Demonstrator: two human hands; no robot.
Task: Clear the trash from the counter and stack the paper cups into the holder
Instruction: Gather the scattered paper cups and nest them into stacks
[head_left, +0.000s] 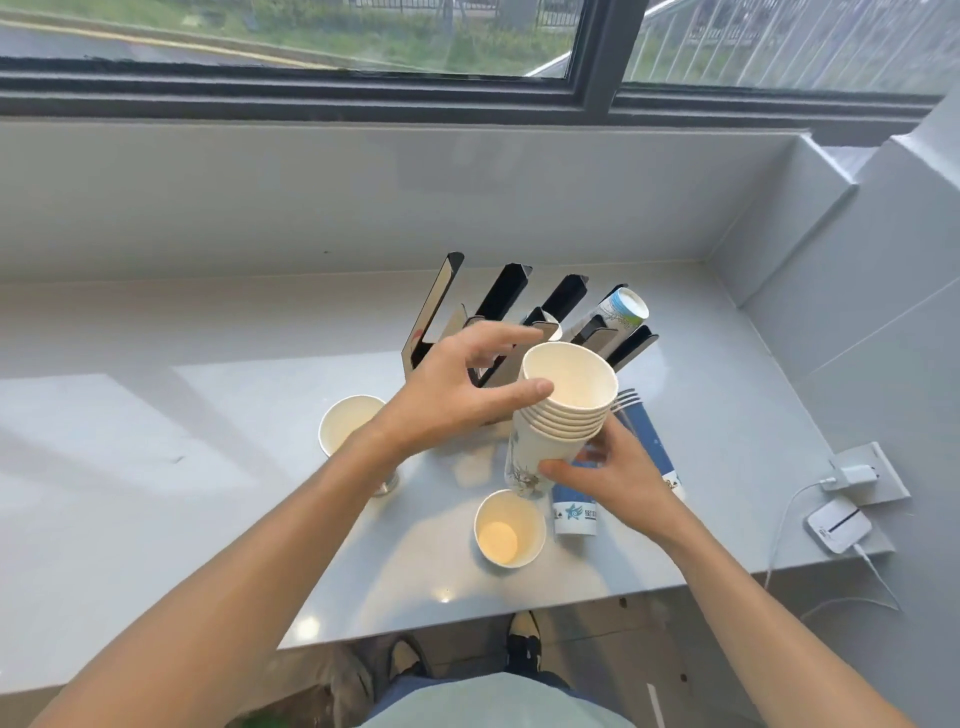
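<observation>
Head view: right hand (621, 480) grips the lower part of a stack of paper cups (558, 415) above the counter (156, 441); left hand (457, 395), fingers spread, thumb touching the top rim, before the holder (511, 322)

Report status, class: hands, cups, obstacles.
Right hand gripping nested cup stack; left hand open at its rim. Two loose cups on counter. Holder behind, reachable.

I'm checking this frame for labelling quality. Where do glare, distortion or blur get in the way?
Head view: daylight from the window leaves bright glare patches on the glossy grey counter; wide-angle bending curves the dark window frame; the left hand looks slightly motion-soft, while the nested stack of white paper cups in the right hand stays fairly sharp.
</observation>
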